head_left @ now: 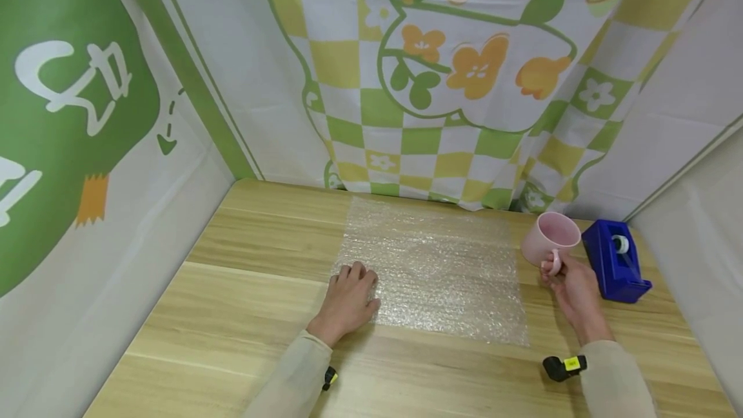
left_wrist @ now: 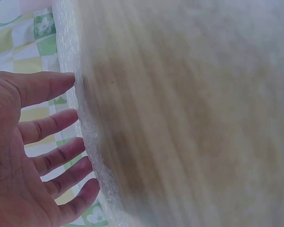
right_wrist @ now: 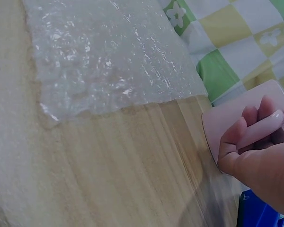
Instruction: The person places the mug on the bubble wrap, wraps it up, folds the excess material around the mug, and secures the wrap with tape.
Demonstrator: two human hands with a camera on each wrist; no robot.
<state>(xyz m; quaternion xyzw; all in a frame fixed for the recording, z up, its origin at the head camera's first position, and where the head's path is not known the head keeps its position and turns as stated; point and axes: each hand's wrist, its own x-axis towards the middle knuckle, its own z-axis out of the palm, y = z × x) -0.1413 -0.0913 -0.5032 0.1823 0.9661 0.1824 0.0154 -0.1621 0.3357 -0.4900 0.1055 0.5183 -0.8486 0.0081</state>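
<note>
Pink mug (head_left: 535,245) — upright, just beside clear bubble wrap (head_left: 444,276) — spread flat.

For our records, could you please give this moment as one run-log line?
left hand: at left edge of bubble wrap; right hand: gripping pink mug by handle; tape dispenser: right of mug

Left fingers (left_wrist: 49,128) rest loosely spread; right fingers (right_wrist: 233,134) curl inward.

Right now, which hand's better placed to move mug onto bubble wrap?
Right hand, likely: it grips the mug by its handle; the left hand is at the left edge of the bubble wrap.
</note>
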